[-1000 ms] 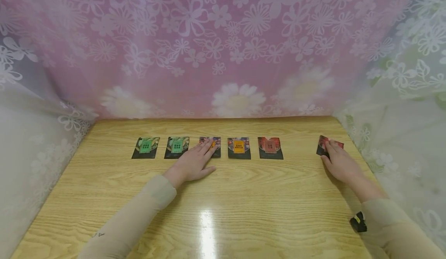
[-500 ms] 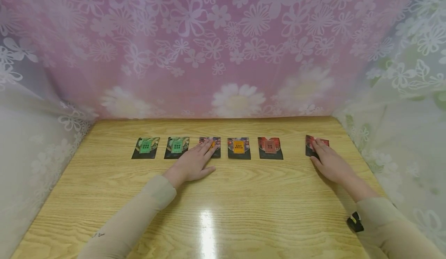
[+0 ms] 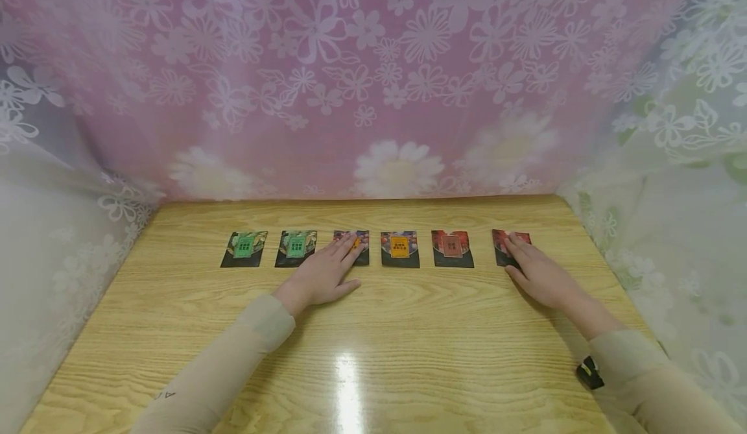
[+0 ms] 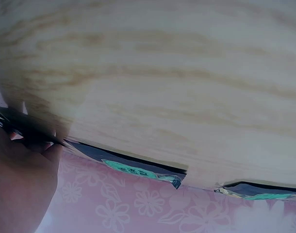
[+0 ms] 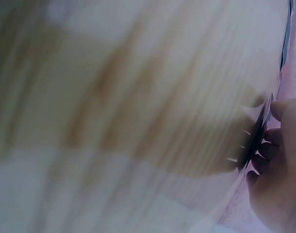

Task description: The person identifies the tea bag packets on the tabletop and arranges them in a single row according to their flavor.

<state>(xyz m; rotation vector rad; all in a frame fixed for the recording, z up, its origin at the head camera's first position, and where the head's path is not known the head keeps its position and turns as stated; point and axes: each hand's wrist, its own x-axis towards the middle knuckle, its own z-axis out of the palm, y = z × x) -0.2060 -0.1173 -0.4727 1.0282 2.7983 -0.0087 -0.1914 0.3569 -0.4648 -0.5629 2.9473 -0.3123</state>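
In the head view my right hand point(image 3: 541, 279) lies with extended fingers on a black packet with a red top point(image 3: 500, 255), covering much of it. My left hand point(image 3: 318, 277) rests, fingers straight, on a black packet with a purple top and orange label point(image 3: 364, 254), mostly hidden beneath it. The left wrist view shows that hand point(image 4: 22, 182) at the table's level, beside a green-labelled packet point(image 4: 131, 167). In the right wrist view the fingers point(image 5: 267, 151) lie over the dark edge of their packet point(image 5: 254, 141).
Left of the left hand lie two green-labelled packets, an outer packet point(image 3: 242, 250) and an inner packet point(image 3: 296, 247). An orange-labelled packet point(image 3: 400, 250) and a red-labelled packet point(image 3: 452, 250) lie between the hands. Floral curtains point(image 3: 373, 84) border the wooden table point(image 3: 432, 349).
My right hand has slid leftward with the red-topped packet beneath it, bringing it nearer the red-labelled packet and straightening it in the row. My left hand has stayed in place.
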